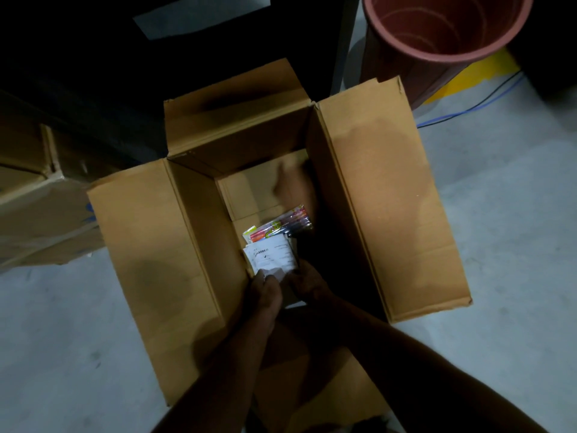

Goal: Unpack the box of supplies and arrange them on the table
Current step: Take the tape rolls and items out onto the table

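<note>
An open cardboard box (pixel 384 189) stands on the floor with its flaps spread out. Deep inside lie a white paper slip with printed text (pixel 271 256) and, behind it, a clear packet of coloured pens (pixel 287 221). Both my arms reach down into the box. My left hand (pixel 263 290) pinches the near edge of the white slip. My right hand (pixel 307 284) grips something dark at the slip's right side; what it holds is lost in shadow.
A large reddish-brown plastic bin (pixel 446 29) stands at the back right. Another cardboard box (pixel 40 214) sits at the left. Blue and black cables (pixel 474 104) run over the grey floor at the right. Dark furniture fills the back.
</note>
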The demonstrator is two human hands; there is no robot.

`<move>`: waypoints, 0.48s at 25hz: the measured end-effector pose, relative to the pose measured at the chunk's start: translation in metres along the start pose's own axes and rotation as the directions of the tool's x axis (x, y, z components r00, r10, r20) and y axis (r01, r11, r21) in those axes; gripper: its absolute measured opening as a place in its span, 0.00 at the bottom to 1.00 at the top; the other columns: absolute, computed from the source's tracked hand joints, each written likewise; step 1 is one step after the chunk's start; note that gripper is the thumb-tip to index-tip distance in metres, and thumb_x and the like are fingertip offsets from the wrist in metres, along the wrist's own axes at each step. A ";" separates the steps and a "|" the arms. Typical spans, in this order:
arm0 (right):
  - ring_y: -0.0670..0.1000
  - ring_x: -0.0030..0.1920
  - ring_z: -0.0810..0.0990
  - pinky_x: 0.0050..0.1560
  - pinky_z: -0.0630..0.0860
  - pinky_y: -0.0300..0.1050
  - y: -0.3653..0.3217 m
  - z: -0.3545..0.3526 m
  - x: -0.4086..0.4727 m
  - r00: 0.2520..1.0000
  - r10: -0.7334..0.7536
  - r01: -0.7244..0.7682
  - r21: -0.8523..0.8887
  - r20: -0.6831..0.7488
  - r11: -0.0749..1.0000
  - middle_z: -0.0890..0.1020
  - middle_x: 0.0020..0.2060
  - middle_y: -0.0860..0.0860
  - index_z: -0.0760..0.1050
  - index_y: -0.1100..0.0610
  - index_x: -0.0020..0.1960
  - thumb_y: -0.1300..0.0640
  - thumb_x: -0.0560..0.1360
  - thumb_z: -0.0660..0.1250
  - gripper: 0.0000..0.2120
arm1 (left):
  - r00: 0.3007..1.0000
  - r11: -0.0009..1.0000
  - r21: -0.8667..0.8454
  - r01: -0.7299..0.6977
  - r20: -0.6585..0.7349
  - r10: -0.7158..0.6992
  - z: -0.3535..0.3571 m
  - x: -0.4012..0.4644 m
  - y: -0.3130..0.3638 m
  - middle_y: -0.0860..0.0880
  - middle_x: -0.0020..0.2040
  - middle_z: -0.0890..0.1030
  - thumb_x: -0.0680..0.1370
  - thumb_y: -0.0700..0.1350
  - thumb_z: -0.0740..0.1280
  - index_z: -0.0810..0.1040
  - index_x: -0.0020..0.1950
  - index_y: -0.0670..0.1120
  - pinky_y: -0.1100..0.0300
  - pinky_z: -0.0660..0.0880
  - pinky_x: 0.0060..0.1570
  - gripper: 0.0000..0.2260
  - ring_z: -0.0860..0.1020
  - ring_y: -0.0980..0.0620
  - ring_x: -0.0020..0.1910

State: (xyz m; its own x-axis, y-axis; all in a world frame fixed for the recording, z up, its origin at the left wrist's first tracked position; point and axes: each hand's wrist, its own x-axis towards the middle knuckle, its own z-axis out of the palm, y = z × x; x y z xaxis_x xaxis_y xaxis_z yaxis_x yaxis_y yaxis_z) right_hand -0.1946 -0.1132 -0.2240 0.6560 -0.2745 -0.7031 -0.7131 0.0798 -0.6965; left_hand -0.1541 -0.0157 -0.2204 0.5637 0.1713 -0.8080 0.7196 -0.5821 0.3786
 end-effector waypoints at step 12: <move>0.61 0.64 0.77 0.64 0.74 0.52 -0.083 -0.045 -0.062 0.986 0.051 -0.056 -0.025 -0.159 0.998 0.77 0.63 0.59 0.67 0.60 0.69 0.58 0.74 0.62 0.24 | 0.990 0.993 -0.011 -0.118 -0.073 0.117 -0.032 -0.093 0.064 0.42 0.67 0.75 0.75 0.51 0.64 0.63 0.73 0.48 0.43 0.73 0.62 0.28 0.75 0.38 0.63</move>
State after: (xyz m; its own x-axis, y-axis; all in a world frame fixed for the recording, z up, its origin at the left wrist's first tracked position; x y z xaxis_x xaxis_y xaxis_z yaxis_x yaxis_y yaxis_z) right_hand -0.1869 -0.1455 -0.1166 0.5710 -0.4189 -0.7061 -0.7547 0.0707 -0.6523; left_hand -0.1477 -0.0431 -0.1070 0.6722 0.1597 -0.7229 0.6525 -0.5891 0.4766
